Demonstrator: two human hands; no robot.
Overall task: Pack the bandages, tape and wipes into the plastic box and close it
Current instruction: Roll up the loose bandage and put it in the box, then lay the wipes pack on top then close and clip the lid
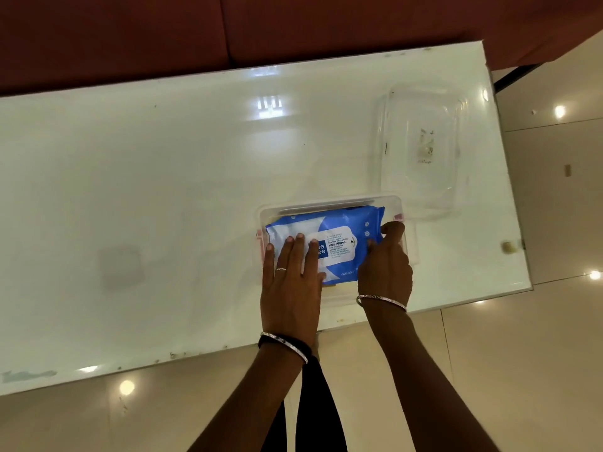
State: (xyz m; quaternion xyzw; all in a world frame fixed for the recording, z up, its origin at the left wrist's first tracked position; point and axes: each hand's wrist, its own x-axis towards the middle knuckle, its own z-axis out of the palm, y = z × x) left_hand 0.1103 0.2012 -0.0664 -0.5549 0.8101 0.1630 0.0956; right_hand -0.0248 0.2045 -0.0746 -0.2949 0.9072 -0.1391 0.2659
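The clear plastic box point(329, 203) rests on the white glossy tabletop point(163, 190), near its front edge and toward the right end. A blue and white pack of wet wipes point(342, 230) lies flat inside the box, label facing up, filling most of the opening. The left hand point(290, 282) lies palm down on the left part of the pack, fingers spread flat and extended, not gripping. A ring point(281, 269) is visible on one finger of this hand, and a bracelet point(287, 345) circles the wrist. The right hand point(386, 265) is at the right end of the pack, fingers curled over its edge and thumb against the top face, holding that end between the pack and the right wall of the box. A bangle point(381, 301) circles the right wrist. The transparent lid point(424, 148) lies separately on the tabletop, just beyond and to the right of the box, detached from it. Any contents beneath the pack are too hidden to identify.
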